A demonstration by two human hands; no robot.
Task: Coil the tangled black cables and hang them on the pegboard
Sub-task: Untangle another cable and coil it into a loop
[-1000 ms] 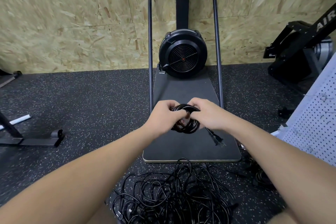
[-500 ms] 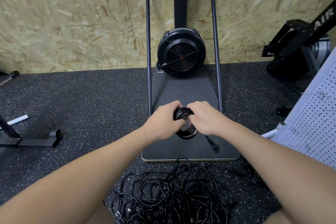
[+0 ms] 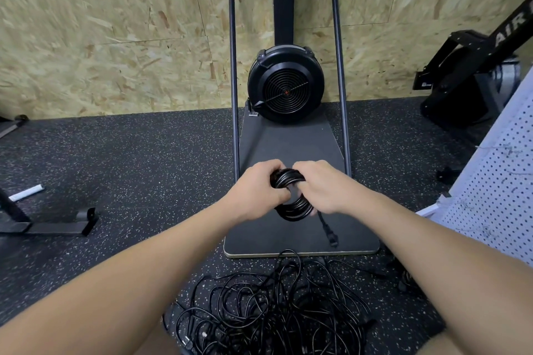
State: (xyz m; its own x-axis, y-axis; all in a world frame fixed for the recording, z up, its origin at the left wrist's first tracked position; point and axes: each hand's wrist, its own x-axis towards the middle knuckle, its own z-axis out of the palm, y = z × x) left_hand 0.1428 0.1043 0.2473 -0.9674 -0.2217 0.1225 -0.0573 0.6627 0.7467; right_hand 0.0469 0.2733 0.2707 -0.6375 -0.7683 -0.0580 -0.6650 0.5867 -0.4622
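Left hand [image 3: 256, 190]: forearm extended forward, fingers curled round the left side of the coiled cable [image 3: 292, 196]. Right hand [image 3: 320, 186]: forearm extended forward, fingers curled round its right side. Knuckles up, hands nearly touching above the grip.

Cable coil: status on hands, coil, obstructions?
Left hand and right hand both grip the cable coil. Plug end hangs loose. Tangled pile on floor; pegboard at right, nothing hung.

A black coiled cable [image 3: 292, 196] sits between the left hand [image 3: 256, 192] and right hand [image 3: 323, 186], above the fan machine's flat grey base board [image 3: 288, 147]; the tangled pile of black cables [image 3: 271, 308] lies on the speckled rubber floor [image 3: 129, 158] before that board; the white perforated pegboard [image 3: 499, 181] stands at the right.
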